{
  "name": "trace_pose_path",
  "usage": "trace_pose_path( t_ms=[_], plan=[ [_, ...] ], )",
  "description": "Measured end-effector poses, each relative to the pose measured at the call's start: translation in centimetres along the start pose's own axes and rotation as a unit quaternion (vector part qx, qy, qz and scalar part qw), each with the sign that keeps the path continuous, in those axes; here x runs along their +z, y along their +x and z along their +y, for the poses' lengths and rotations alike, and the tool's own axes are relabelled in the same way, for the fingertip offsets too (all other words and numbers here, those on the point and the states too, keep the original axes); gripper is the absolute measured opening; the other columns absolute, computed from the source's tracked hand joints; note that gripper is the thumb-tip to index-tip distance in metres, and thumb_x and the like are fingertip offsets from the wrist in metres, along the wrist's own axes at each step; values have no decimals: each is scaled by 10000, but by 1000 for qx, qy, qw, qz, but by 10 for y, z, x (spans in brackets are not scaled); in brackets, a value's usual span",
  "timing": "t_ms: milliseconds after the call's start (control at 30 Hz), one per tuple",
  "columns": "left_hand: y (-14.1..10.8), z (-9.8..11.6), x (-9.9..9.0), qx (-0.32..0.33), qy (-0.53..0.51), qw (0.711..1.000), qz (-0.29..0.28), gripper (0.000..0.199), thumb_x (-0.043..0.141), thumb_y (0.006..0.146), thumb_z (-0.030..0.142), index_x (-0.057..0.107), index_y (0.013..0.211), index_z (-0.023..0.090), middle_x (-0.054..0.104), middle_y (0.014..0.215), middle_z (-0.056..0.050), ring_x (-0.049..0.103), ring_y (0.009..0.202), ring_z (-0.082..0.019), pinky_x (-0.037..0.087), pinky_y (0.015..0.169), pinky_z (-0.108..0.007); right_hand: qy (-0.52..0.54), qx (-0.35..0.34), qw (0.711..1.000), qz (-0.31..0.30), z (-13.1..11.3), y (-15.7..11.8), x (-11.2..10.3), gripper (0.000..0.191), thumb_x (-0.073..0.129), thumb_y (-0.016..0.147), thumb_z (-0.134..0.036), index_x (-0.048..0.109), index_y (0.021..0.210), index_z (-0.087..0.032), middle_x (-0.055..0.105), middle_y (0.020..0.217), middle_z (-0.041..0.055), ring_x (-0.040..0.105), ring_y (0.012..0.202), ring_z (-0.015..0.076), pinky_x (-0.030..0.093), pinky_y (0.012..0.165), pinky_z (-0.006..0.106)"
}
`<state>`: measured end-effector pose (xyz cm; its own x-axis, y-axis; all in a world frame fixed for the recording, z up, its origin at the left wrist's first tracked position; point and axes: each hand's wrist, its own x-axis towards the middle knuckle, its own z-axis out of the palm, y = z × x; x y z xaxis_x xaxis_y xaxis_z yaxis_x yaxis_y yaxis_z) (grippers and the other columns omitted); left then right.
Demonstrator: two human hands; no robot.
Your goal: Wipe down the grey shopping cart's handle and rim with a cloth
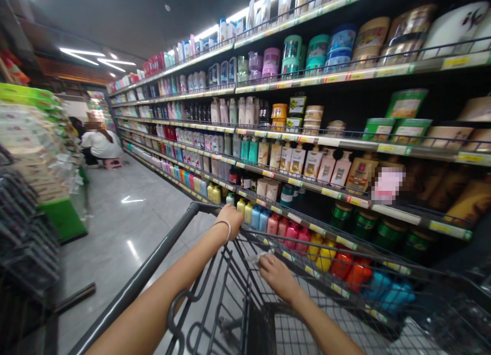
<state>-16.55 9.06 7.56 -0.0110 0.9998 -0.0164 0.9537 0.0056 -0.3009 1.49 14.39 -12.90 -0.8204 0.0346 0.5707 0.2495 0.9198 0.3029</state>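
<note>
A black wire shopping cart (245, 314) fills the lower middle of the head view. My left hand (229, 220), with a bracelet at the wrist, is closed on the cart's dark rim near its far corner. Over the basket is my right hand (275, 273), its fingers curled around a small whitish, crumpled thing (258, 258) too blurred to name. Beyond both hands, small yellow bottles (248, 212) and blue bottles (260, 219) stand on the lowest shelf.
Long shelves (330, 191) of bottles and jars run along the right. Stacked packs (26, 140) line the left side. A person in white (102, 142) sits low at the aisle's far end, by a pink stool (112, 163). Grey floor (126, 217) lies between.
</note>
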Motion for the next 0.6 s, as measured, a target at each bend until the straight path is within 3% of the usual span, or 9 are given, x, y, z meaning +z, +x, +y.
trace_pose_path(
  t_ms=[133,267,400,533,600],
  plan=[
    [0,1,0,-3,0,1000,3,150,627,702,197,720,820,190,723,885,-104,640,959,-254,426,880,-358,7,-17,999,34,25,51,-37,134,506,910,-155,636,889,-184,623,1038,75,571,984,179,515,853,341],
    [-1,2,-1,-9,6,1000,2,173,628,713,228,718,845,162,719,915,-131,636,975,-266,428,892,-367,12,-29,997,64,33,76,-51,163,472,924,-151,632,907,-175,622,1074,96,571,996,188,512,859,345],
    [-2,3,-3,-8,7,1000,-5,170,621,721,218,721,847,163,722,939,-127,635,985,-270,430,898,-375,9,-37,996,81,28,59,-38,178,466,925,-145,629,992,-166,635,1094,106,572,1026,193,513,865,353],
    [-3,3,-5,-3,4,1000,-10,173,630,714,210,723,856,175,724,942,-111,634,988,-262,433,894,-368,-8,-65,993,98,24,18,-17,208,472,902,-89,627,1026,-154,656,1105,100,574,1055,205,506,867,372],
    [-3,2,-5,-2,4,1000,-11,176,631,719,218,722,863,175,723,949,-108,633,987,-260,429,897,-366,-13,-72,994,76,22,-4,-7,197,480,897,-90,636,993,-161,667,1091,84,581,1051,202,508,843,358]
  ],
)
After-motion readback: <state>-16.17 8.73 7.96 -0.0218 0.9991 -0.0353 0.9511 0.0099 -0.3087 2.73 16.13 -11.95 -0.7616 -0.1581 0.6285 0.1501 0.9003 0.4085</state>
